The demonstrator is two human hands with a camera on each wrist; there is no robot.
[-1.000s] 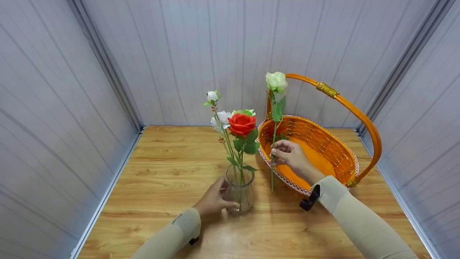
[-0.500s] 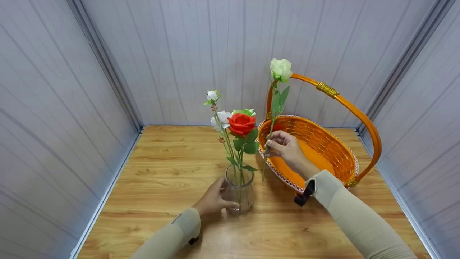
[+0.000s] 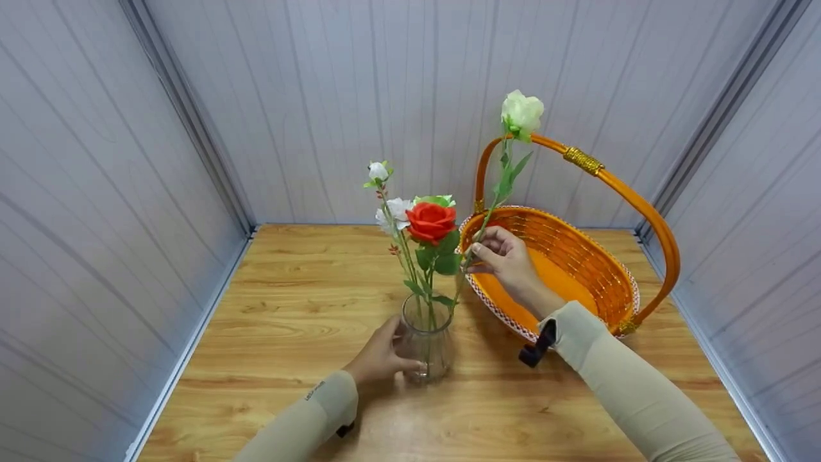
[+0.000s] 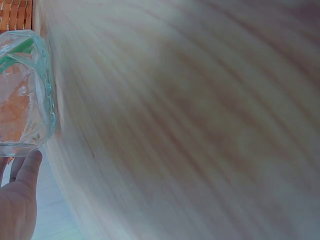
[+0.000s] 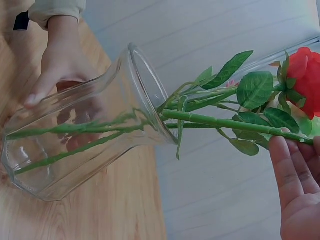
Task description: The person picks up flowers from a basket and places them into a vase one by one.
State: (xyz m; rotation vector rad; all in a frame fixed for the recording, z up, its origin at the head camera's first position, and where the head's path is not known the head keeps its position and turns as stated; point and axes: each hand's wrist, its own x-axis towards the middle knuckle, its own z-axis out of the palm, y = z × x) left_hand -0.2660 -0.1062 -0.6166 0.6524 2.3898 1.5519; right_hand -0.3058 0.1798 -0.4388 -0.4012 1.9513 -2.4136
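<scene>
A clear glass vase (image 3: 439, 356) stands upright on the wooden table. My left hand (image 3: 378, 357) holds its left side, thumb in front and fingers behind, as the right wrist view also shows. Inside the vase stand a red rose (image 3: 431, 222), white flowers (image 3: 393, 215) and a pale green bloom mostly hidden behind the rose. Between thumb and fingers my right hand (image 3: 510, 262) pinches the stem of a cream-white rose (image 3: 523, 114), which leans to the right. In the right wrist view the cut end of this green stem (image 5: 215, 121) is at the vase's mouth.
An orange woven basket (image 3: 632, 289) with a tall arched handle (image 3: 657, 224) stands close to the right of the vase, under my right forearm. Something red lies inside at its far left end. Pale panelled walls (image 3: 321, 115) enclose the table at the back and both sides.
My right hand has moved left and upward with the cream-white rose. Its bloom has risen and tilted right, while the stem's lower end has come to the vase's rim. My left hand stays put.
</scene>
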